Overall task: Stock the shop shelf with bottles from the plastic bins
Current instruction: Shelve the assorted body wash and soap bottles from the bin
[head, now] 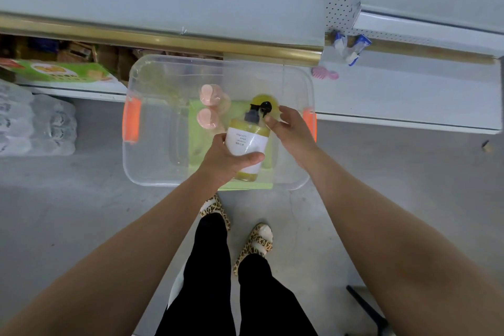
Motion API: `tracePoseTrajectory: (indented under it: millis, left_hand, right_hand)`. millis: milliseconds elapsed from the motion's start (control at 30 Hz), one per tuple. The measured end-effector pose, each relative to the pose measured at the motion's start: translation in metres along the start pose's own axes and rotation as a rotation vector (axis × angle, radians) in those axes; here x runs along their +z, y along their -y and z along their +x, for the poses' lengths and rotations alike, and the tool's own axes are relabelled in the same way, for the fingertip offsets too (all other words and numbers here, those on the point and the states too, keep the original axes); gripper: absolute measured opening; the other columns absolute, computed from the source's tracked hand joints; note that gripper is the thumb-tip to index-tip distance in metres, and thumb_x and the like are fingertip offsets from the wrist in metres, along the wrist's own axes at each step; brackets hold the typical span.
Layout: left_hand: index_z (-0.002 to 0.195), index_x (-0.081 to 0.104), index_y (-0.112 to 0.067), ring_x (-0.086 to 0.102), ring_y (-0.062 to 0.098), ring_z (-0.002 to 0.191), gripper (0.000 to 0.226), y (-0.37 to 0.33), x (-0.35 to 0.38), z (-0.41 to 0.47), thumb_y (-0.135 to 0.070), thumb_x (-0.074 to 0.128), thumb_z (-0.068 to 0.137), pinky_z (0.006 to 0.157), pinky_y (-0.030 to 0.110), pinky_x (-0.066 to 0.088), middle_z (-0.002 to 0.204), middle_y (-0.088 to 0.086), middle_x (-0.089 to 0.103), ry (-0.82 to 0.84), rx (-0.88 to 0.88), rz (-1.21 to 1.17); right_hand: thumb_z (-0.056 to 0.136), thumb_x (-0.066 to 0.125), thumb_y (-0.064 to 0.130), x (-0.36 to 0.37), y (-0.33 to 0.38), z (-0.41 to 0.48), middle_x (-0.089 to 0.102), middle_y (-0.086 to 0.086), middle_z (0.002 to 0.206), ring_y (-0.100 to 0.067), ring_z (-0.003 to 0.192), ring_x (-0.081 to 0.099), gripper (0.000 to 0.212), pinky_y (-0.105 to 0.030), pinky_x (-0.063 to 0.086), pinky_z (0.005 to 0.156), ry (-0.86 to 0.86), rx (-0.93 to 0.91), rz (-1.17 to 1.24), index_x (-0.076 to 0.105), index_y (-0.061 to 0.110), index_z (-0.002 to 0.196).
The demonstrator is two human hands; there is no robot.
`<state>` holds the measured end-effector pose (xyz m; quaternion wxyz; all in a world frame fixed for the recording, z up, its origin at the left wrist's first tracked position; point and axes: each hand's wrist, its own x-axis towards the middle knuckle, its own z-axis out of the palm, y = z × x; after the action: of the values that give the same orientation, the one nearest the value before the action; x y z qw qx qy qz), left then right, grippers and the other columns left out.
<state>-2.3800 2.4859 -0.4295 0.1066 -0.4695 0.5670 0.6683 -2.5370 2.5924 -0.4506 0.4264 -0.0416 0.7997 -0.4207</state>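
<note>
Head camera, looking straight down. A clear plastic bin [136, 166] with orange handles [131, 123] stood on the grey floor [68, 213], its far edge under the front of the shop shelf [381, 95].

The left hand [226, 158] grasped a yellow pump bottle [246, 144] around its white label, thumb across the front and fingers wrapped behind. The bottle was held tilted above the near-right part of the bin, clear of its bottom, pump end pointing toward the shelf.

The right hand [289, 128] was at the bottle's black pump head [265, 107], thumb and forefinger curled beside it. Contact appeared likely, but a firm pinch could not be confirmed.

Inside the bin, a second yellow bottle [257, 99] stood near the far edge, directly behind the pump head. Two pink-capped bottles [210, 94] stood just to its left, near the bin's centre. A green sheet [199, 128] showed through the bin's bottom.

On the shelf deck, a pink comb [324, 73] lay near the bin's far-right corner. A green box [60, 72] sat on the shelf to the left. A wrapped pack of water bottles [32, 123] rested on the floor at far left.
</note>
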Motion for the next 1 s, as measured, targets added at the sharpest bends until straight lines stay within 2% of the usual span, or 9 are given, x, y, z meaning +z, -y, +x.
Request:
tracePoseTrajectory:
  millis: [67,200,400,500,600,700,800,900,1000]
  left_hand:
    - [0.13,0.044,-0.021,0.066,0.015,0.102,0.111,0.001,-0.006,0.002,-0.053,0.091,0.036,0.077,0.034,0.06,0.114,-0.005,0.065,-0.048,0.003,0.04]
    - [0.131,0.041,-0.02,0.063,0.014,0.101,0.098,0.011,-0.018,0.004,-0.04,0.095,0.051,0.073,0.029,0.056,0.112,-0.006,0.062,-0.135,-0.004,0.076]
    - [0.132,0.041,-0.021,0.064,0.016,0.101,0.101,0.02,-0.029,0.01,-0.042,0.095,0.049,0.087,0.041,0.057,0.111,-0.007,0.063,-0.138,-0.033,0.085]
    - [0.13,0.042,-0.022,0.065,0.014,0.1,0.103,0.02,-0.027,0.012,-0.049,0.092,0.044,0.088,0.042,0.057,0.11,-0.009,0.064,-0.131,-0.024,0.072]
    - [0.13,0.043,-0.023,0.064,0.012,0.1,0.099,0.022,-0.026,0.013,-0.045,0.094,0.049,0.088,0.041,0.056,0.11,-0.01,0.064,-0.137,-0.034,0.062]
    - [0.128,0.047,-0.027,0.067,0.014,0.099,0.105,0.027,-0.029,0.016,-0.058,0.093,0.039,0.085,0.042,0.058,0.11,-0.009,0.068,-0.115,-0.039,0.063]
    - [0.126,0.051,-0.027,0.07,0.015,0.097,0.108,0.029,-0.031,0.019,-0.066,0.092,0.034,0.082,0.042,0.06,0.108,-0.008,0.071,-0.094,-0.041,0.07]
    - [0.126,0.052,-0.025,0.071,0.014,0.095,0.106,0.025,-0.03,0.016,-0.062,0.093,0.036,0.077,0.038,0.061,0.108,-0.007,0.071,-0.081,-0.026,0.064]
    - [0.128,0.051,-0.023,0.07,0.013,0.095,0.098,0.019,-0.028,0.009,-0.05,0.095,0.045,0.065,0.024,0.059,0.11,-0.005,0.069,-0.078,-0.009,0.048]
  right_hand:
    - [0.084,0.075,0.048,0.005,-0.006,0.008,0.038,0.002,0.154,-0.015,0.139,0.039,0.083,-0.03,0.039,0.103,-0.03,0.004,-0.011,0.033,0.026,0.153]
    - [0.079,0.079,0.048,0.014,-0.013,0.03,0.026,0.001,0.162,-0.017,0.148,0.027,0.098,-0.043,0.033,0.117,-0.033,0.046,-0.001,0.022,0.031,0.157]
    - [0.069,0.089,0.04,0.03,-0.027,0.053,0.028,0.006,0.161,-0.017,0.148,0.027,0.11,-0.048,0.029,0.119,-0.042,0.049,0.096,0.02,0.04,0.155]
    - [0.066,0.092,0.038,0.039,-0.033,0.059,0.025,0.006,0.162,-0.017,0.148,0.025,0.119,-0.044,0.027,0.119,-0.087,0.026,0.02,0.014,0.041,0.156]
    - [0.065,0.092,0.035,0.048,-0.036,0.068,0.026,0.004,0.162,-0.019,0.147,0.028,0.125,-0.043,0.029,0.118,-0.154,-0.016,-0.064,0.008,0.038,0.157]
    - [0.065,0.091,0.034,0.054,-0.037,0.074,0.038,0.004,0.155,-0.02,0.14,0.04,0.115,-0.042,0.037,0.113,-0.232,-0.043,-0.133,0.018,0.038,0.154]
    - [0.065,0.09,0.037,0.054,-0.034,0.069,0.056,0.006,0.135,-0.02,0.123,0.052,0.098,-0.036,0.046,0.1,-0.285,-0.034,-0.169,0.032,0.039,0.144]
    - [0.07,0.086,0.041,0.048,-0.031,0.056,0.059,0.007,0.126,-0.014,0.112,0.049,0.091,-0.028,0.042,0.089,-0.286,0.029,-0.13,0.033,0.035,0.144]
    - [0.069,0.086,0.045,0.045,-0.032,0.039,0.057,0.015,0.124,-0.008,0.113,0.044,0.09,-0.024,0.036,0.09,-0.287,0.08,-0.052,0.036,0.035,0.144]
